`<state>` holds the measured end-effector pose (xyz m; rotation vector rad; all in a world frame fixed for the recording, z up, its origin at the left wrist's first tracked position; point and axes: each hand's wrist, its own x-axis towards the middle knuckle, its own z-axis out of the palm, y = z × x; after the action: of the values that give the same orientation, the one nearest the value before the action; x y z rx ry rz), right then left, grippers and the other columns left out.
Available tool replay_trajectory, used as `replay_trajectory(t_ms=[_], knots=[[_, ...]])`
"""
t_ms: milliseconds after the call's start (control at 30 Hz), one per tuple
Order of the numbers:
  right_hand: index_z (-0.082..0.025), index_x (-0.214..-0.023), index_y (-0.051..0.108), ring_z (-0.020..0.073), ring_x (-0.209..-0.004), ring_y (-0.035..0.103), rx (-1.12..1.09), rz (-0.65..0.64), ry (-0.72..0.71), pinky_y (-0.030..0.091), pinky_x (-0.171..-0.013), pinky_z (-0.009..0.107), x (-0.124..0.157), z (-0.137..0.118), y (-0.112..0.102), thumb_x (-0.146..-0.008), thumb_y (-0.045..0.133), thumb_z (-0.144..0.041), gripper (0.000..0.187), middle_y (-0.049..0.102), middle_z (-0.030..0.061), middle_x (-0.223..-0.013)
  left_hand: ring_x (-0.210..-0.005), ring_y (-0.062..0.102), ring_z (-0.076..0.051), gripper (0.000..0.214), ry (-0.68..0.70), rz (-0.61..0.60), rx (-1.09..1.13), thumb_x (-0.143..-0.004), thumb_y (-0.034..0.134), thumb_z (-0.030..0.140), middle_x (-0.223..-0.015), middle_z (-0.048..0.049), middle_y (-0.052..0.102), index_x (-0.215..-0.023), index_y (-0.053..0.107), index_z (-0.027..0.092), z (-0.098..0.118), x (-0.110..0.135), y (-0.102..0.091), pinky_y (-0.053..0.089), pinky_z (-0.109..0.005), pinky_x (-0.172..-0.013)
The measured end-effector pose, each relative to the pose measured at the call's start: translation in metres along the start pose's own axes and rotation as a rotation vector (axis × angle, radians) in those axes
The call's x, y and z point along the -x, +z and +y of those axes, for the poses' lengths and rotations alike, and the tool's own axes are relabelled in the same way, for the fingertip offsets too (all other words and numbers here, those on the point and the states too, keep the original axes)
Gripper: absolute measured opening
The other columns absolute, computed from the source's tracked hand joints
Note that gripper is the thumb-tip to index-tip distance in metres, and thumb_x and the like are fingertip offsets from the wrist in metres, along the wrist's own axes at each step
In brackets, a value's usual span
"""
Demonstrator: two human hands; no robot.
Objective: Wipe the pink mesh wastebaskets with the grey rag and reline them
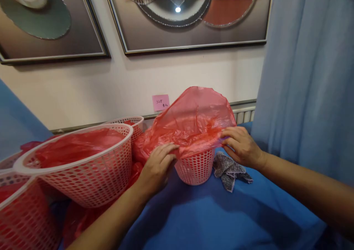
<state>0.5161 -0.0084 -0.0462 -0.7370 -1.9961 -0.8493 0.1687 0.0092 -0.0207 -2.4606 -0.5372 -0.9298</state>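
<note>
Blue cloth (199, 220) | red bag (193, 122) over basket (195, 170), between left fingers (166, 149) and right fingers (231, 133) | both pinching edge

The head camera looks forward-down — near the small basket (195, 170), wall (199, 68) ahead.

Bag (197, 111) over basket (195, 169); rag (228, 168) just right; other baskets (92, 183) left, bags (83, 146) inside; wall (132, 86) behind.

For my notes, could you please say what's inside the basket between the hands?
A red plastic bag shows across the mouth of the basket; the interior below is covered.
</note>
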Motion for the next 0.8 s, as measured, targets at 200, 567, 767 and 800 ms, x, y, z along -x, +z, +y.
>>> replay_trajectory(t_ms=[200,567,767,800], knots=[[-0.019,-0.092,0.065,0.0291,-0.115,0.062,-0.044,-0.124,0.117,0.051,-0.094,0.051,0.019,-0.005,0.007,-0.094,0.058,-0.016,0.008,0.069,0.0118,-0.117,-0.132,0.056,-0.029,0.01,-0.12,-0.113,0.067,-0.098,0.05,0.015,-0.138,-0.0159,0.062,-0.097,0.059,0.019,-0.005,0.002,0.01,0.047,-0.056,-0.109],[-0.019,-0.134,0.056,0.0269,-0.117,0.062,-0.164,-0.07,0.05,0.052,-0.096,0.046,-0.04,-0.062,0.017,-0.095,0.052,-0.015,0.039,0.066,0.0143,-0.129,-0.122,0.061,-0.027,0.011,-0.213,-0.118,0.161,-0.096,0.052,0.02,-0.129,-0.0127,0.067,-0.092,0.062,0.021,-0.006,-0.005,0.013,0.048,-0.052,-0.107],[-0.015,-0.122,0.062,0.0247,-0.091,0.063,-0.18,-0.263,0.177,0.048,-0.083,0.041,-0.054,-0.069,0.055,-0.083,0.052,-0.006,0.041,0.072,0.0109,-0.102,-0.124,0.063,-0.027,0.012,-0.172,-0.234,0.155,-0.095,0.056,0.026,-0.132,-0.0148,0.066,-0.104,0.061,0.02,-0.007,-0.012,-0.001,0.052,-0.049,-0.106],[-0.015,-0.116,0.063,0.0241,-0.088,0.063,-0.21,-0.262,0.2,0.047,-0.082,0.04,-0.051,-0.063,0.057,-0.08,0.052,-0.004,0.039,0.072,0.0096,-0.098,-0.123,0.063,-0.028,0.018,-0.185,-0.26,0.155,-0.095,0.058,0.029,-0.134,-0.016,0.065,-0.109,0.059,0.019,-0.011,-0.013,-0.005,0.054,-0.049,-0.104]])
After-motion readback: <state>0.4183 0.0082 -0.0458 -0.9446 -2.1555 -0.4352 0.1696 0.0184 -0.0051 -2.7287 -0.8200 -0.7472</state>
